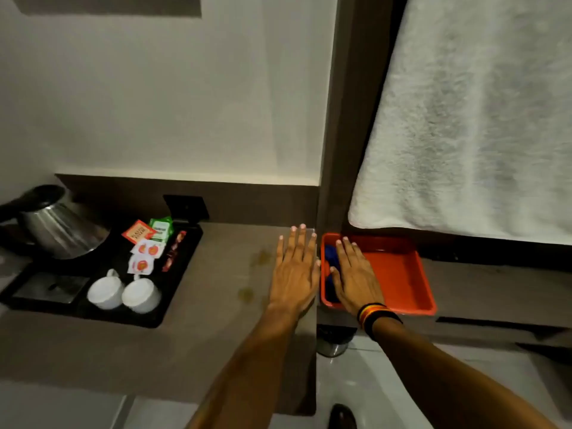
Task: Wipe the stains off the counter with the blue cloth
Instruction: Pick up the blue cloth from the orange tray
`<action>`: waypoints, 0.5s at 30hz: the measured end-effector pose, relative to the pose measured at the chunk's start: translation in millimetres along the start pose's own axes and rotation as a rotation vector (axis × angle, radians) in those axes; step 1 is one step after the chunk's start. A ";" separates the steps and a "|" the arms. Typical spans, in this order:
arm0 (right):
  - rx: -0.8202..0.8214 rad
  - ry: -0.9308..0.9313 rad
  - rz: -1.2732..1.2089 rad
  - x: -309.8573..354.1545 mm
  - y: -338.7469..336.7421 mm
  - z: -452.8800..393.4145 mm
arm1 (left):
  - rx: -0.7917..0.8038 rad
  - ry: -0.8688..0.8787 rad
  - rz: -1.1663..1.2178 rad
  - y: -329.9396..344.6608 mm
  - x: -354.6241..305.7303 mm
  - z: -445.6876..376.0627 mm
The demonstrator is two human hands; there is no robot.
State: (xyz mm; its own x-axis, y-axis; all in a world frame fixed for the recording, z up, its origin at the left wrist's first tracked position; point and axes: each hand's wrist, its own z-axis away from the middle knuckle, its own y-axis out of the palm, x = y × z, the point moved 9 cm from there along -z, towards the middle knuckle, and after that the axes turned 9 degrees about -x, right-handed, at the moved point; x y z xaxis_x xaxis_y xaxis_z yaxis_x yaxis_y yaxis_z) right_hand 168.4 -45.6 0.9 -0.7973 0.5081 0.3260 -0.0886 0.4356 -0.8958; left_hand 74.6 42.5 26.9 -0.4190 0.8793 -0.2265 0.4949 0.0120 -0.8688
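Note:
The brown counter (223, 345) carries yellowish stains (246, 293), one near its middle and a fainter one (261, 257) further back. My left hand (295, 267) lies flat on the counter near its right edge, fingers spread, holding nothing. The blue cloth (330, 258) sits bunched in the left end of a red tray (399, 274) just right of the counter. My right hand (356, 274) rests flat over the cloth inside the tray, fingers extended, covering most of it.
A black tray (182, 274) on the counter's left holds a steel kettle (58, 224), two upturned white cups (123, 292) and several sachets (145, 246). A white towel (479, 119) hangs at the right. A small bin (332, 345) stands on the floor below.

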 end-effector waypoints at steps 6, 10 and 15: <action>0.191 0.190 -0.097 -76.2 95.1 -15.6 | 0.154 -0.123 0.014 92.3 12.4 -2.7; 0.285 0.231 -0.108 -96.6 142.5 -37.2 | 0.213 -0.125 -0.049 138.0 17.3 -7.9; 0.318 0.229 -0.017 -102.1 177.5 -53.5 | 0.258 -0.174 -0.150 166.5 20.1 -8.8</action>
State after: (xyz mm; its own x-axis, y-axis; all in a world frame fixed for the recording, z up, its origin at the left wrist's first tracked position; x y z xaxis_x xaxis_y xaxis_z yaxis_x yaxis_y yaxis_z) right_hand 266.0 19.7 -175.2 -0.6432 0.6713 0.3683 -0.3097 0.2118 -0.9269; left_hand 155.3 66.4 -118.4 -0.6066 0.7825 -0.1404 0.2190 -0.0053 -0.9757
